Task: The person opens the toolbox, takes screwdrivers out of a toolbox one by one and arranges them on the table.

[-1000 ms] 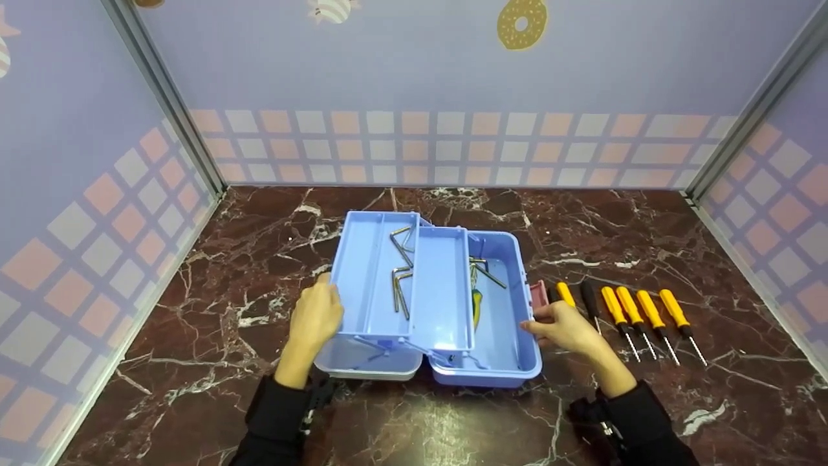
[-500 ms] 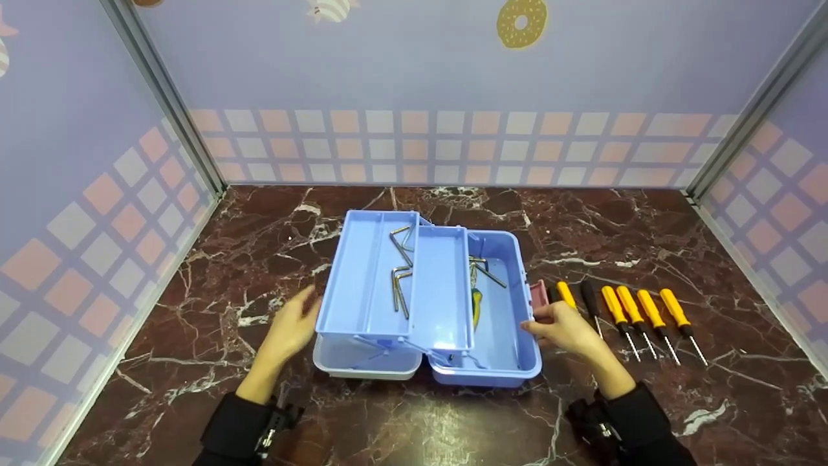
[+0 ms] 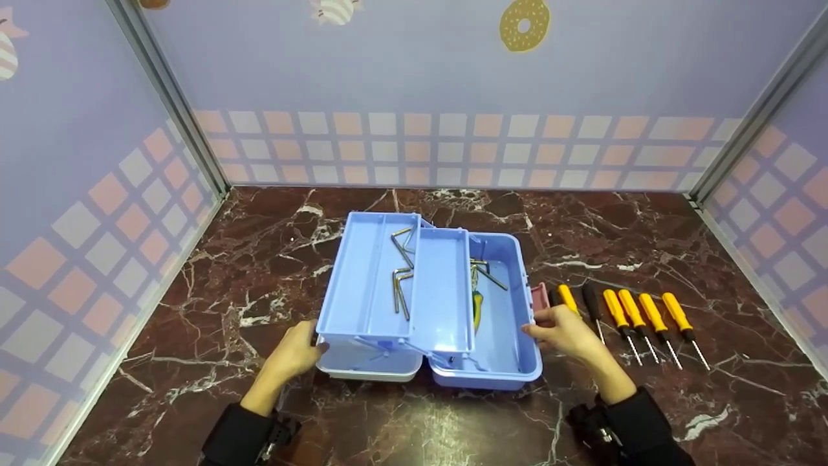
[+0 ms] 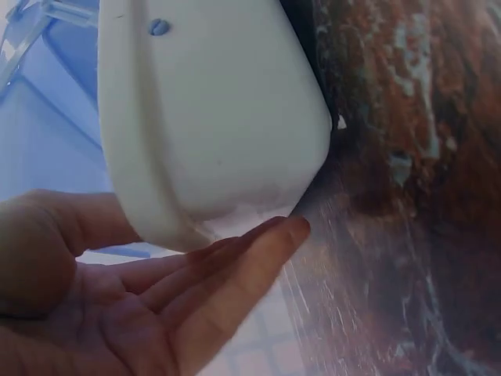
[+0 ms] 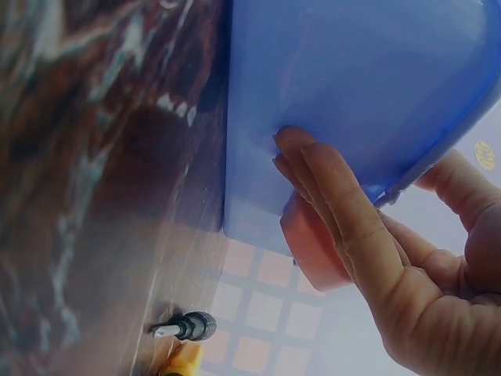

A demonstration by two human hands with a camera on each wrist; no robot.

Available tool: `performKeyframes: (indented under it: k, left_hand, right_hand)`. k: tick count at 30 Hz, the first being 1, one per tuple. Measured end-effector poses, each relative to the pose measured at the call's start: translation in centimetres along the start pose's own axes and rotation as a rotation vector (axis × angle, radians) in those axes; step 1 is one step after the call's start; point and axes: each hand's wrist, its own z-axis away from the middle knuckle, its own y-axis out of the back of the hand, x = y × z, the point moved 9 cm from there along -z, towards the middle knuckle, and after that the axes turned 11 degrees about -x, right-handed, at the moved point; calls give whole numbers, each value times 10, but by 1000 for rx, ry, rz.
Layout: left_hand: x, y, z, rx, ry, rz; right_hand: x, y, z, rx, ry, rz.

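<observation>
A blue toolbox (image 3: 485,380) stands unfolded on the table, its two cantilever trays (image 3: 356,272) spread to the left over a whitish lid (image 3: 378,366). My left hand (image 3: 292,351) holds the lid's left edge, thumb over the rim and fingers (image 4: 250,270) along the outer side. At the right wall, my right hand (image 3: 568,331) grips the rim, thumb inside and fingers (image 5: 344,196) flat outside beside a red latch (image 3: 539,296). Several hex keys (image 3: 396,298) lie in the upper tray. Pliers with green-yellow handles (image 3: 477,309) lie in the base, partly under the lower tray.
Right of the toolbox several yellow-handled screwdrivers (image 3: 676,312) and a black-handled one (image 3: 591,301) lie in a row on the dark marbled table (image 3: 259,259). Patterned panels (image 3: 414,65) wall in the back and both sides.
My left hand let go of the upper tray's left side, drew back leftward, then came down onto the lid's edge below. The right hand stays on the toolbox rim.
</observation>
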Motion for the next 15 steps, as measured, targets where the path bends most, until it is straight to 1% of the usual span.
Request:
performKeyframes:
  k: [6, 8, 13, 15]
  left_hand:
    - [0, 0, -3, 26, 29, 20]
    - [1, 1, -2, 31, 33, 18]
    - [9, 11, 2, 36, 51, 29]
    - [14, 16, 4, 48, 50, 46]
  right_hand:
    - [0, 2, 2, -25, 5, -34]
    - [-7, 1, 4, -29, 7, -38]
    - [-8, -1, 3, -22, 14, -52]
    - [-1, 0, 1, -15, 13, -55]
